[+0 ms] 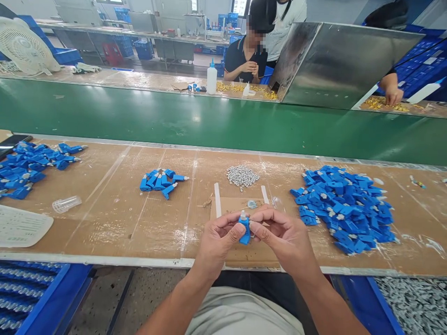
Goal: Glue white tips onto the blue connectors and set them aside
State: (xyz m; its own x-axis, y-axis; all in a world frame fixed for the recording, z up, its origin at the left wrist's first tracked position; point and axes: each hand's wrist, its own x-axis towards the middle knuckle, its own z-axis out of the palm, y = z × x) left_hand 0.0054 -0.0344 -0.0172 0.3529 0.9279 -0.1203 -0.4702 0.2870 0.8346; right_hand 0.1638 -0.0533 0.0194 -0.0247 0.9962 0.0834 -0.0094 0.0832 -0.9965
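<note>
Between my two hands is a small blue plastic part (245, 236) with a pale tip pointing up. My left hand (220, 237) pinches it from the left side, thumb on its front. From the right, the closed fingers of my right hand (279, 232) press near its upper edge; whether they hold a smaller piece there is hidden. Below lies a cardboard piece (226, 207) with white strips on it. Just beyond my hands is a heap of small grey pieces (242, 177). A big pile of similar blue parts (345, 204) lies to the right, a small group (160, 181) to the left.
More blue parts (28, 165) lie at far left, near a clear plastic cup (66, 204) and a white sheet (24, 227). A green conveyor belt (139, 114) runs beyond the bench. Blue crates (45, 298) stand below. Across the belt, people (249, 60) sit and stand near a metal panel (349, 65).
</note>
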